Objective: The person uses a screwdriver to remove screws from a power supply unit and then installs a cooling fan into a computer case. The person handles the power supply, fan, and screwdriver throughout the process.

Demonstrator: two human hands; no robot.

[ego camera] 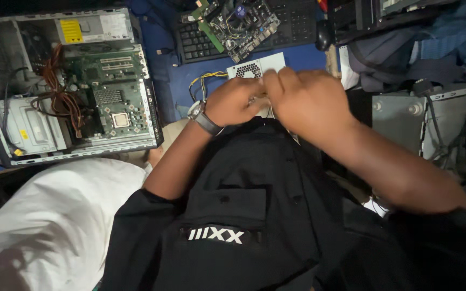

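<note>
Holding a small silver power supply unit [255,67] against the lap, the person works with both hands at its near edge, just in front of the black shirt [254,205]. The left hand [237,101], with a wristwatch [203,117] on it, curls its fingers together against the near-left side of the unit, seemingly pinching something small there, though what lies under the fingertips is hidden. The right hand [306,99] lies over the near-right part with its fingers bent and close together, covering most of the casing; whether it clamps the box or only presses on it cannot be told. Only the far strip of the unit shows, with its perforated vent, and a bundle of yellow and black wires [206,80] trails off to the left over the blue surface [168,81]. To do this well, I judge the box should be kept steady with one hand while the other works in small, controlled motions, and the wires kept free of the fingers. An open computer case [71,86] with its green board lies well apart on the far left, and a loose circuit board [238,24] rests on a black keyboard [200,40] at the far side.
</note>
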